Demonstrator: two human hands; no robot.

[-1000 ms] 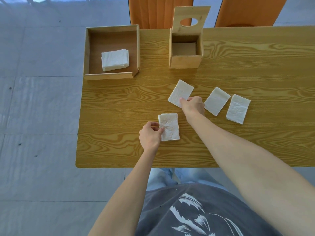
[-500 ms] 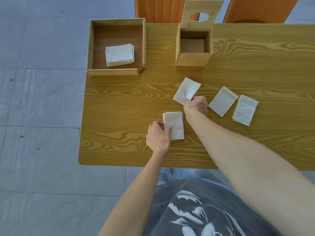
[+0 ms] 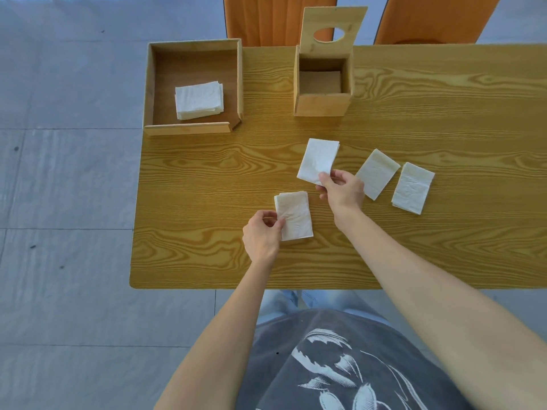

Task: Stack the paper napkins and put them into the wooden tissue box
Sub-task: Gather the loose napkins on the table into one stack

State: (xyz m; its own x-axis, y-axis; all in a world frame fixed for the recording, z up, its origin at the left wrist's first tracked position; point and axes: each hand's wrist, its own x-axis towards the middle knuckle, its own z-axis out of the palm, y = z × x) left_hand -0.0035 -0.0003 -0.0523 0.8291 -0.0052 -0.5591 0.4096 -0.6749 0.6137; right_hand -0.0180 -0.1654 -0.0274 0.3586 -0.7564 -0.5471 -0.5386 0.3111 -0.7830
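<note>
My right hand [image 3: 342,190] pinches the near corner of a white folded napkin [image 3: 318,161], which is lifted off the table. A small stack of napkins [image 3: 294,216] lies near the table's front, and my left hand [image 3: 262,235] grips its left edge. Two more single napkins lie flat to the right, one [image 3: 377,173] beside my right hand and one [image 3: 413,187] farther right. The wooden tissue box [image 3: 322,105] stands at the back with its lid [image 3: 333,32] swung up and its inside bare.
A shallow wooden tray [image 3: 239,81] at the back left holds another pile of napkins [image 3: 199,99]. Two orange chairs [image 3: 278,19] stand behind the table. The wooden table [image 3: 192,179] ends at its left edge over grey floor tiles.
My right hand has closed on the napkin's near corner and raised it off the table. My left hand stays on the stack's left edge.
</note>
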